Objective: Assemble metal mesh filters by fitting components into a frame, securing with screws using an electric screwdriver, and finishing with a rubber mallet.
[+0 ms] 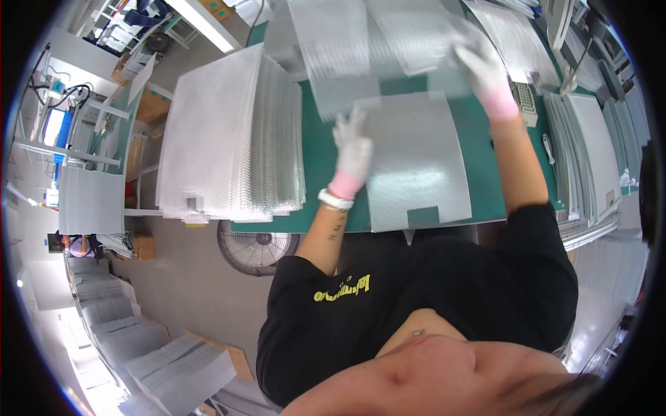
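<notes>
A grey metal mesh sheet (pixel 416 149) with a small square notch in its near edge lies on the green tabletop (pixel 482 180) before me. My left hand (pixel 354 149), in a white glove with a pink cuff, is at the sheet's left edge, fingers stretched and apart. Farther off on the right, my right hand (pixel 483 73), gloved the same way, is smeared by motion. It is beside a blurred mesh sheet (pixel 413 35) at the table's far side; whether it grips that sheet cannot be told. Another blurred mesh sheet (pixel 333 55) lies to its left.
A tall stack of mesh sheets (pixel 211 132) stands on the left of the table. On the right are a small beige slotted tray (pixel 525 104), a white-handled tool (pixel 548 149) and upright panels (pixel 590 156). A round floor fan (pixel 258 246) sits below the table's left edge.
</notes>
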The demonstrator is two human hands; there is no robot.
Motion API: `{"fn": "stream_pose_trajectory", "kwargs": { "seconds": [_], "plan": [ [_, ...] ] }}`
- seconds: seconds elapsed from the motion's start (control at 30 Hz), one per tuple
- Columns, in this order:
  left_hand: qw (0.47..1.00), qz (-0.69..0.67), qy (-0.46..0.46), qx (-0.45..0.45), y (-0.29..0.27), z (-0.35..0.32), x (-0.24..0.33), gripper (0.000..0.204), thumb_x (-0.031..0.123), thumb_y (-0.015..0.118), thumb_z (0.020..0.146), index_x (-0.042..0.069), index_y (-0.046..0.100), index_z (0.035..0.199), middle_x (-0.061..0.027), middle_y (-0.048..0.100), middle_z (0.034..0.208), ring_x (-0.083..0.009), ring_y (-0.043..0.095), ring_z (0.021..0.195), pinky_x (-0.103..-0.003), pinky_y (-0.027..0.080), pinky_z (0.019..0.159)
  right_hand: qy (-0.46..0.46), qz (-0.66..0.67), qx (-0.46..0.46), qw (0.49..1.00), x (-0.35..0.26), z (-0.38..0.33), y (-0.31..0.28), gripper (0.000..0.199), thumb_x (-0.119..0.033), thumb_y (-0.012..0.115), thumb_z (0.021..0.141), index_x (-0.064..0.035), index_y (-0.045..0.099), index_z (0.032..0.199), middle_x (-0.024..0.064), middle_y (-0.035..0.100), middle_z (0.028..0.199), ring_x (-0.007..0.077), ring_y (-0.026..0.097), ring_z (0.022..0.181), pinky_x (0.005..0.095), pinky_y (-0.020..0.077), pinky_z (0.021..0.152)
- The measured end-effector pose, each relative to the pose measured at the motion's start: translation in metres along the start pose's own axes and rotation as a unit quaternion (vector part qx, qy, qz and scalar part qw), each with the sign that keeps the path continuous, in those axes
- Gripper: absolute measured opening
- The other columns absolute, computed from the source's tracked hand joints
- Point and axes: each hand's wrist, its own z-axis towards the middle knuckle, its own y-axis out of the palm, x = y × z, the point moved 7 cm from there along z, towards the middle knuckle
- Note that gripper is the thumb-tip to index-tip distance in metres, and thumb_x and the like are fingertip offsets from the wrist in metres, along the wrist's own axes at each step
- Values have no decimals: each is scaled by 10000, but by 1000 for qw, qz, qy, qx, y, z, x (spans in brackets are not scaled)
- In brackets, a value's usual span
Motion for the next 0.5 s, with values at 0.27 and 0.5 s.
{"fn": "stream_pose_trajectory", "kwargs": {
  "seconds": [0.27,0.5],
  "plan": [
    [983,-25,-173,63,-32,-68,70,794,147,731,801,-99,315,1431,-71,656,790,-139,595,558,-247,510,598,167,-257,-13,952,30,-196,-13,560,-55,624,853,-20,466,1389,114,645,1187,109,593,815,238,501,789],
    [971,131,-197,-32,5,-89,42,867,269,733,800,-101,279,1439,-262,640,1065,-368,659,882,-388,536,782,122,-419,3,900,32,-212,-15,639,-74,663,809,-82,453,1412,162,617,1234,304,626,1074,333,499,915]
  ]
}}
